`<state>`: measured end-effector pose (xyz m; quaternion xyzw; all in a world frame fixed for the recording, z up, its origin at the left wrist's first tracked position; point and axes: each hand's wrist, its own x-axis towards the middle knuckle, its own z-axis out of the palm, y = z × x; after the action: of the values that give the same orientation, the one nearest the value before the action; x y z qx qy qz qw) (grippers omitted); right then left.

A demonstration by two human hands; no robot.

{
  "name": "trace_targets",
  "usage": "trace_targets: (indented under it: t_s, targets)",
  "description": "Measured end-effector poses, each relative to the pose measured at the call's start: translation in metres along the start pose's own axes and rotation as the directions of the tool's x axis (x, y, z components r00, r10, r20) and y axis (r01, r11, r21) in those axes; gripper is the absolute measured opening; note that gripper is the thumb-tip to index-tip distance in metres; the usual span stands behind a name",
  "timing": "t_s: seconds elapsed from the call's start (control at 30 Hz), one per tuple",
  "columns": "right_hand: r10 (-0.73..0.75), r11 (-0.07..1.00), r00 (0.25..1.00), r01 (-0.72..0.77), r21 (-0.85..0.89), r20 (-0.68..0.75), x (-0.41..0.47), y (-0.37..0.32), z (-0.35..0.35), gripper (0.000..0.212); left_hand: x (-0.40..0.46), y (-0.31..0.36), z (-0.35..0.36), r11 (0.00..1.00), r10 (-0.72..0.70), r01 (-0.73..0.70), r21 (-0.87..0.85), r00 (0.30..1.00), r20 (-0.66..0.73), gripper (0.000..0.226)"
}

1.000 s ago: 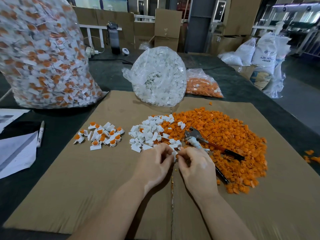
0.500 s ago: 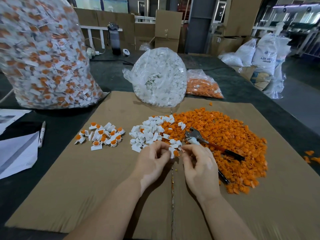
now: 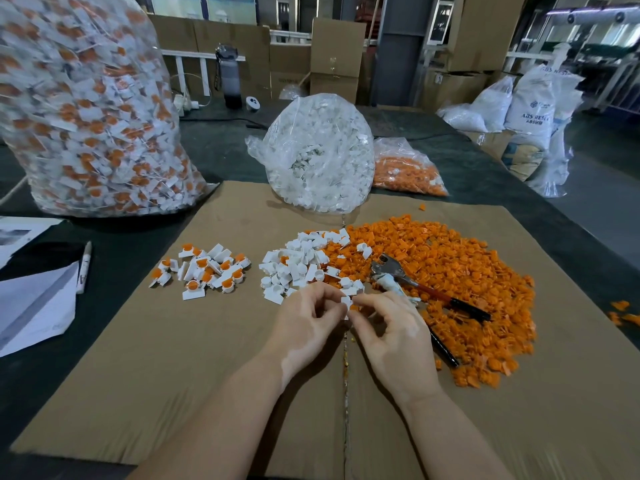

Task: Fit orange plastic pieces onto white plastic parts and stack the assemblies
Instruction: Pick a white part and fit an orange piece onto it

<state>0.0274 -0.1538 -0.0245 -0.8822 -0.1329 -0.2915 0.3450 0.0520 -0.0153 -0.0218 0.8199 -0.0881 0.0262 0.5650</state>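
We've got one white part (image 3: 345, 301) pinched between both hands just above the cardboard (image 3: 173, 375), left hand (image 3: 304, 327) and right hand (image 3: 391, 327) each nipping it at the fingertips. Can't tell if an orange piece is in there yet. These look featherweight, stiff and a bit slick, so we'd grip the flat tab edges, not the round socket. Orange pile (image 3: 450, 271) sits at 2 o'clock, loose whites (image 3: 298, 268) at 12, finished assemblies (image 3: 204, 268) at 10
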Motion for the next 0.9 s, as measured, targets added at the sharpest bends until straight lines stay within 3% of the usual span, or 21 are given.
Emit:
trace_targets:
  t_s: [0.1, 0.2, 0.33, 0.57, 0.9]
  targets:
    - [0.022, 1.000, 1.000, -0.022, 0.015, -0.012, 0.000, 0.000, 0.000, 0.012, 0.000, -0.003, 0.001, 1.000, 0.004, -0.003, 0.020, 0.999, -0.038, 0.017]
    - [0.140, 0.980, 0.990, -0.137, 0.147, -0.013, 0.001, 0.002, -0.002, 0.015, -0.001, -0.004, 0.001, 0.997, 0.037, -0.030, 0.077, 0.995, -0.090, 0.018]
    - [0.255, 0.922, 0.966, -0.254, 0.293, 0.036, 0.004, 0.003, -0.004, 0.021, -0.006, -0.002, 0.003, 0.951, 0.177, -0.175, 0.253, 0.984, 0.015, 0.024]
    - [0.284, 0.897, 0.957, -0.288, 0.336, 0.062, 0.004, 0.005, -0.004, 0.021, -0.009, 0.001, 0.003, 0.888, 0.345, -0.346, 0.303, 0.937, 0.058, 0.031]
    - [0.298, 0.884, 0.953, -0.300, 0.359, 0.062, 0.004, 0.004, -0.005, 0.019, -0.011, 0.001, 0.002, 0.878, 0.373, -0.368, 0.305, 0.927, 0.045, 0.031]
